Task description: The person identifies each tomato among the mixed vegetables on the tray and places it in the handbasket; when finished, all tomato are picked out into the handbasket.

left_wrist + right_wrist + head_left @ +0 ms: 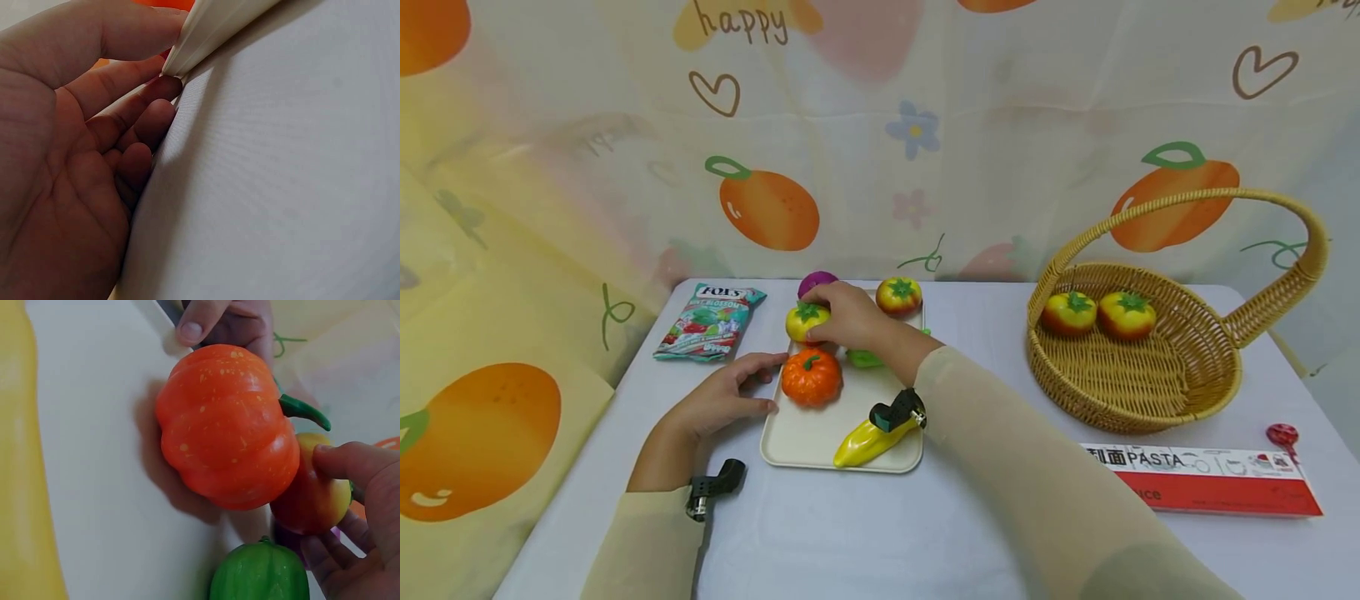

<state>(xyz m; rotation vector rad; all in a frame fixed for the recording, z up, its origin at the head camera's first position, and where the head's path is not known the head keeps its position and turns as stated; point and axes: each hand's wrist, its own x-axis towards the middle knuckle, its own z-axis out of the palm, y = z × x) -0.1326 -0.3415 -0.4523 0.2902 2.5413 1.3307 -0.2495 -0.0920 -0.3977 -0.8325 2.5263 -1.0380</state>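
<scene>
My right hand (850,315) grips a yellow-and-red toy fruit (806,322) with a green star-shaped top, over the far left corner of the cream tray (865,417). In the right wrist view its thumb and fingers hold the fruit (312,487) from opposite sides, right behind an orange toy pumpkin (228,428). My left hand (722,396) touches the tray's left edge, thumb and forefinger spread along it. The left wrist view shows the thumb and fingertips against the tray rim (187,47). A yellow toy banana (865,442) lies at the tray's near end.
A green toy vegetable (863,358) is partly hidden by my right hand. Another yellow-and-red fruit (898,296) and a purple round toy (817,282) are at the far end. Around stand a candy bag (707,323), a wicker basket (1138,392) holding two fruits, and a pasta box (1217,483).
</scene>
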